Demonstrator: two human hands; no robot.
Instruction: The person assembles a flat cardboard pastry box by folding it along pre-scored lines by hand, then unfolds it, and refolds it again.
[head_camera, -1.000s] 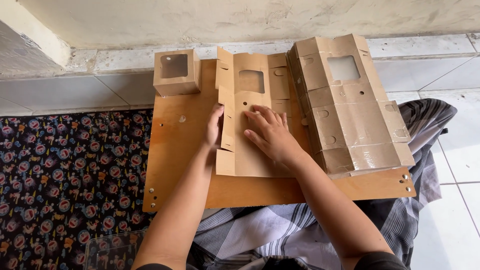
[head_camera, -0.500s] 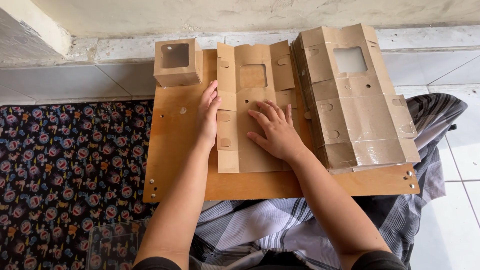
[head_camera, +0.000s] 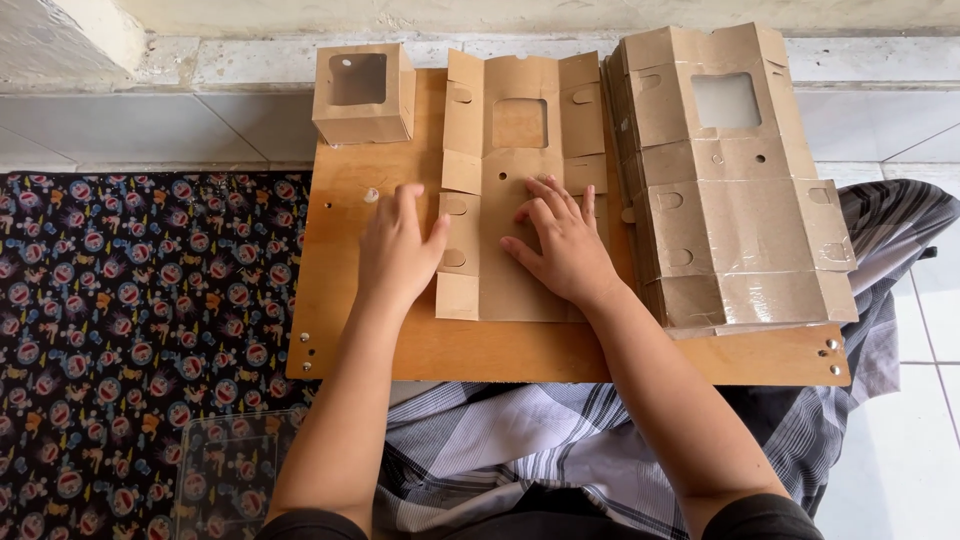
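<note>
Underneath everything lies a tiled floor (head_camera: 120, 125), with a dark patterned mat (head_camera: 140, 330) on the left and a striped grey cloth (head_camera: 560, 430) spread toward the viewer. On these rests a wooden board (head_camera: 520, 350), serving as the desk. At its right side sits a thick stack of flat cardboard blanks (head_camera: 730, 200), each with a window cutout. In the board's middle lies a single flat box blank (head_camera: 515, 180), just beside the stack. The right hand (head_camera: 565, 245) presses flat on this blank, fingers spread, gripping nothing. The left hand (head_camera: 400, 245) rests released on the board, its thumb touching the blank's left flap. At the far left corner stands a small assembled box (head_camera: 365, 92).
</note>
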